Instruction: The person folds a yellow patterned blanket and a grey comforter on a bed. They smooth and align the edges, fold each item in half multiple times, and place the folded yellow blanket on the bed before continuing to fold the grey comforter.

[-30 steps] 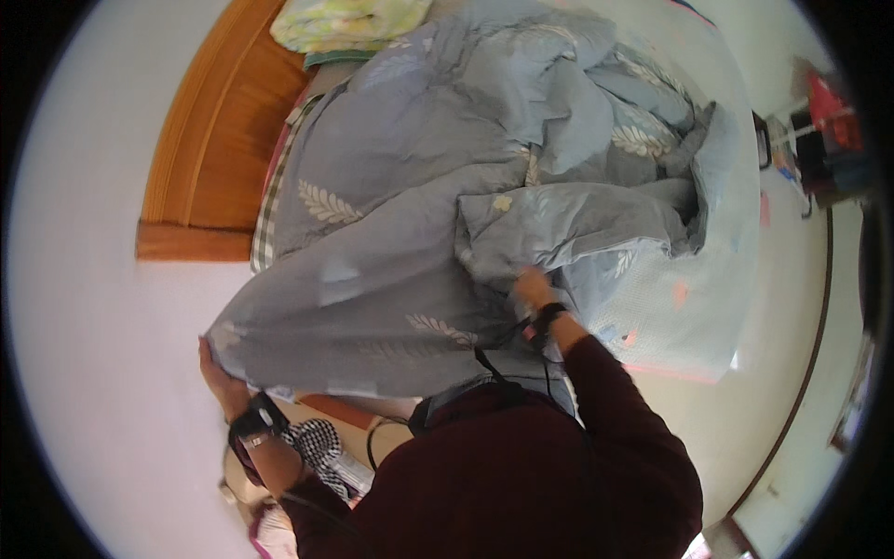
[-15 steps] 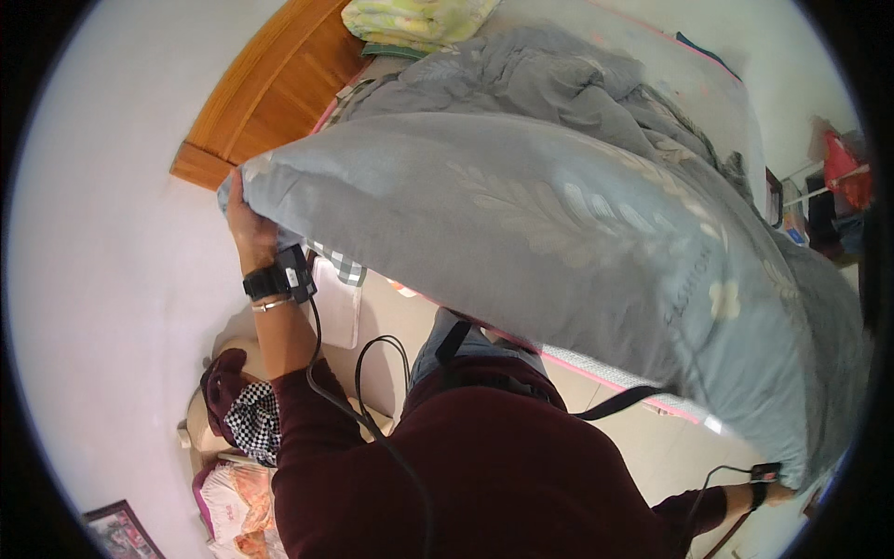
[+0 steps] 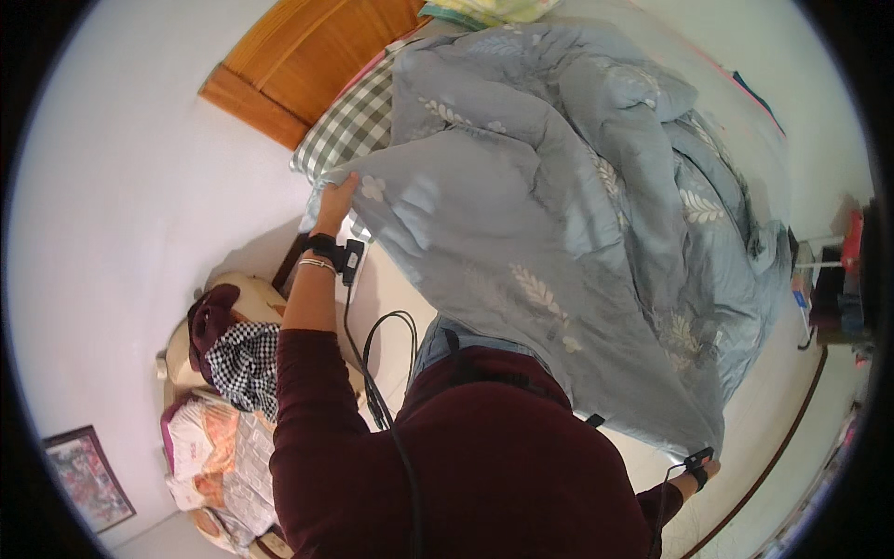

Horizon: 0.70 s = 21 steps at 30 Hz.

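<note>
A grey-blue duvet (image 3: 521,214) with pale leaf and flower patterns stretches between my two arms and lies rumpled over the bed. My left hand (image 3: 337,197) is closed on its near left corner, beside a checked pillow (image 3: 346,130). At the lower right, my right hand (image 3: 711,469) grips the opposite corner; its fingers are mostly hidden behind the cloth and the black wrist device. The near edge of the duvet hangs taut in front of my body.
A wooden headboard (image 3: 307,65) stands at the upper left, with yellow-green folded bedding (image 3: 503,11) next to it. Left of me, a chair or sofa (image 3: 247,289) carries clothes and a checkered cloth (image 3: 244,363). Black cables (image 3: 372,373) hang from my left wrist.
The duvet has dropped from its raised, billowing position and now lies lower over the bed, uncovering the checked pillow. Both hands have moved inward, still holding the corners.
</note>
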Each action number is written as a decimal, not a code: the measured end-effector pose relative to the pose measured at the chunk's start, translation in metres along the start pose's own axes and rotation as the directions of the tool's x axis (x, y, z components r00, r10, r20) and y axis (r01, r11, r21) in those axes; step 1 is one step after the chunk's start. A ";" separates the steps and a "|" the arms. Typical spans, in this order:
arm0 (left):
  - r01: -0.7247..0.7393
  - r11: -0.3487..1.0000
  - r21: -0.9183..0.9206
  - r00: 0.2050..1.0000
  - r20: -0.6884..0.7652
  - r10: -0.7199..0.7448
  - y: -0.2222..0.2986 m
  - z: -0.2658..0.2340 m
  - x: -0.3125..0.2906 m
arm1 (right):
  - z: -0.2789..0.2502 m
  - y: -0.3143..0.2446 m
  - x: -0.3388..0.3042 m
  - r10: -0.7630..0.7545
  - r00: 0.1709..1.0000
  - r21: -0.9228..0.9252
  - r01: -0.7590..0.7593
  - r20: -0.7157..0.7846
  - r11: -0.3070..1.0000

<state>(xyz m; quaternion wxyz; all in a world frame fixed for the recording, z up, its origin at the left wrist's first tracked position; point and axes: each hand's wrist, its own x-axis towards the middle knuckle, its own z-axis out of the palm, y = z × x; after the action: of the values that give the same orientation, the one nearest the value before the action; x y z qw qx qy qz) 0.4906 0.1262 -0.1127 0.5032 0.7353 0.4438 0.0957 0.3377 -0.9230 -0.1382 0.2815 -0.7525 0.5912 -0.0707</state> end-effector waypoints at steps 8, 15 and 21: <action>0.331 0.553 -0.765 0.873 0.025 -0.487 -0.118 0.003 -0.014 | -0.042 -0.092 -0.057 -0.076 0.997 0.184 0.076 -0.008 0.980; 0.253 0.486 -0.837 0.901 0.021 -0.434 -0.114 0.002 -0.019 | -0.075 -0.173 -0.076 -0.297 0.955 0.140 0.293 0.010 0.946; 0.479 0.435 -0.763 0.799 0.172 -0.577 -0.142 -0.023 0.019 | -0.083 -0.200 -0.091 -0.298 0.955 0.190 0.293 -0.001 0.937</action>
<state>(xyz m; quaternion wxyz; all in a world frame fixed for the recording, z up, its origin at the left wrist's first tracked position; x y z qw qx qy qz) 0.4095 0.1702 -0.2243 0.7462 0.2611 0.5921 0.1565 0.4450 -0.8382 0.0531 0.3455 -0.8037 0.4583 -0.1572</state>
